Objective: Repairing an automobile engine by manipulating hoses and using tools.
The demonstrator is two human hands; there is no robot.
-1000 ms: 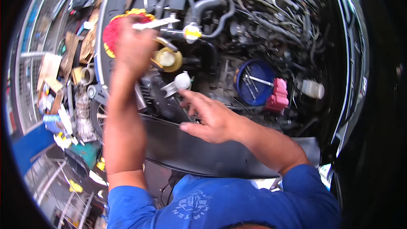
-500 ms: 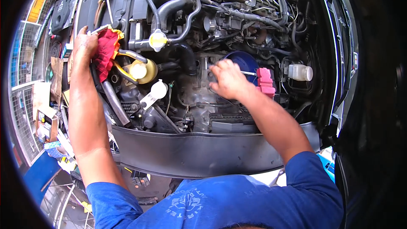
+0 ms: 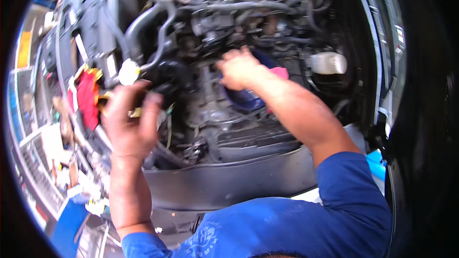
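Note:
My left hand (image 3: 134, 124) is raised near the left side of the engine bay, blurred, fingers apart and seemingly empty. Beside it lies a red and yellow cloth (image 3: 88, 100). My right hand (image 3: 241, 69) is over a dark blue bowl (image 3: 244, 102), its fingers bent and blurred; whatever they touch or hold is unclear. A pink object (image 3: 279, 72) shows just behind my right forearm, partly hidden. A white-lidded reservoir cap (image 3: 129, 71) sits above my left hand among the hoses.
Hoses and engine parts (image 3: 239, 14) fill the upper middle. A white reservoir (image 3: 327, 63) is at the right, near the dark body edge. A black fender cover (image 3: 229, 181) lies along the near edge. Cluttered cardboard and parts (image 3: 55, 143) stand at the left.
My left hand has left the red cloth and moved right and toward me, fingers loosened. My right hand has moved up over the blue bowl. The view has shifted and blurred.

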